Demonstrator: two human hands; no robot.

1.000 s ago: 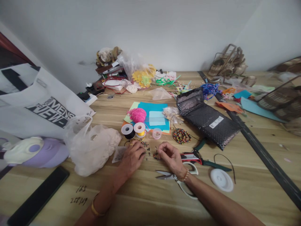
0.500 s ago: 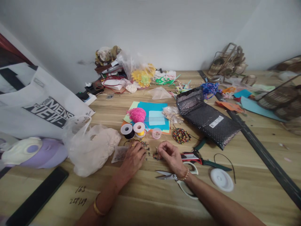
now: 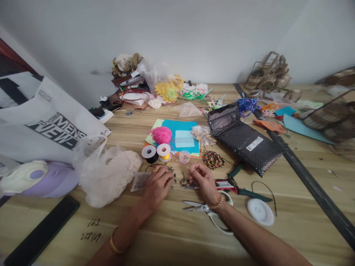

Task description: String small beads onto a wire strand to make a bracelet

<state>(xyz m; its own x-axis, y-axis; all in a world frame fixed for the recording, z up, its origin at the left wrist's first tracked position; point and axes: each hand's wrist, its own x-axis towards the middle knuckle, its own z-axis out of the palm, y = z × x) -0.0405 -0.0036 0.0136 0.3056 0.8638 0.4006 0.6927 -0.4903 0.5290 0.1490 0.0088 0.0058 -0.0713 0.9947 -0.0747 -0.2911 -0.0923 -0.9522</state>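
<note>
My left hand (image 3: 159, 181) rests palm down on the table, its fingers loosely bent over the small dark and coloured beads (image 3: 174, 176). Under its near side lies a clear packet of beads (image 3: 139, 181). My right hand (image 3: 203, 180) is closed in a pinch, with the tip of a thin cord (image 3: 188, 167) just showing at the fingertips. Below those fingers a short strand of beads (image 3: 183, 183) lies on the table. Scissors (image 3: 196, 206) with white handles lie partly under my right wrist, and a red-and-black cutter (image 3: 226, 184) sits beside that hand.
Beyond my hands stand a black spool (image 3: 150, 154), a yellow spool (image 3: 164, 152), a small round pink container (image 3: 184, 157) and pink yarn (image 3: 162, 135). A coiled bead string (image 3: 213, 160) and a black bubble mailer (image 3: 246, 136) lie right. A plastic bag (image 3: 111, 177) sits left.
My right hand has shifted slightly, its pinched fingertips rising and uncovering more of the bead strand and cutter. My left hand stays over the loose beads.
</note>
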